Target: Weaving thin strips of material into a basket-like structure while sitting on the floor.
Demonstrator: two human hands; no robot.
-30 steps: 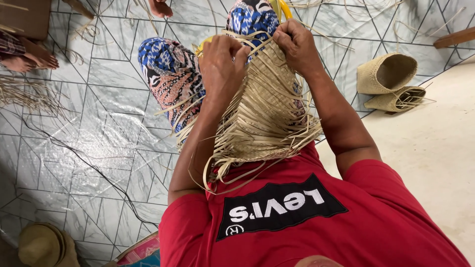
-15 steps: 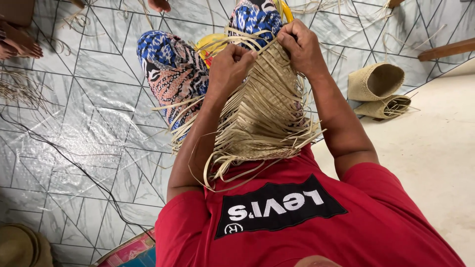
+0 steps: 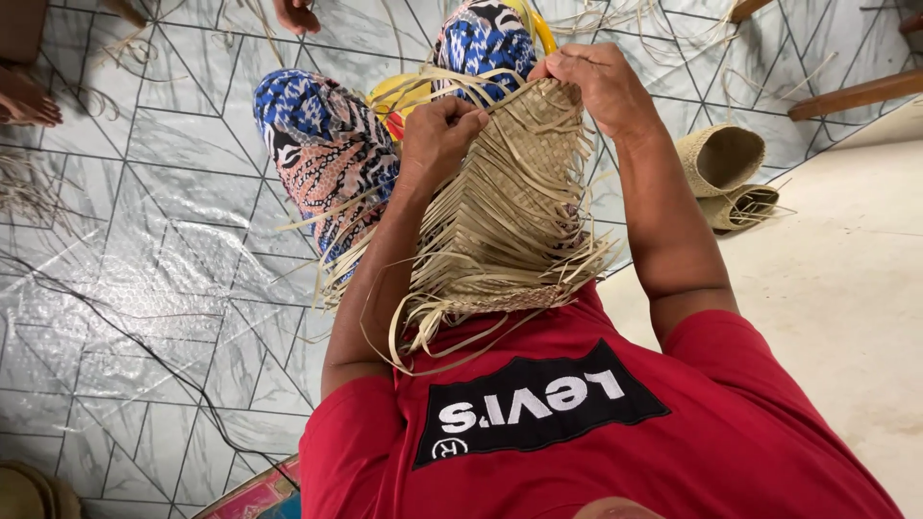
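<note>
We are pinching the far upper edge of the woven straw piece (image 3: 510,221) with left hand (image 3: 437,135) and right hand (image 3: 596,86) closed, its length running back toward our chest

Woven mat (image 3: 510,221) on lap; 2 rolled weavings (image 3: 723,159) lie right.

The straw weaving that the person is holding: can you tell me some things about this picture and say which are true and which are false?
1. Both hands grip the top edge of the weaving. True: the left hand and right hand both pinch it there.
2. The weaving lies flat on the floor. False: it is held up over the lap.
3. Loose strips stick out from its sides. True.
4. The shirt is green. False: it is red.
5. Two woven pieces lie on the floor at the right. True.
</note>
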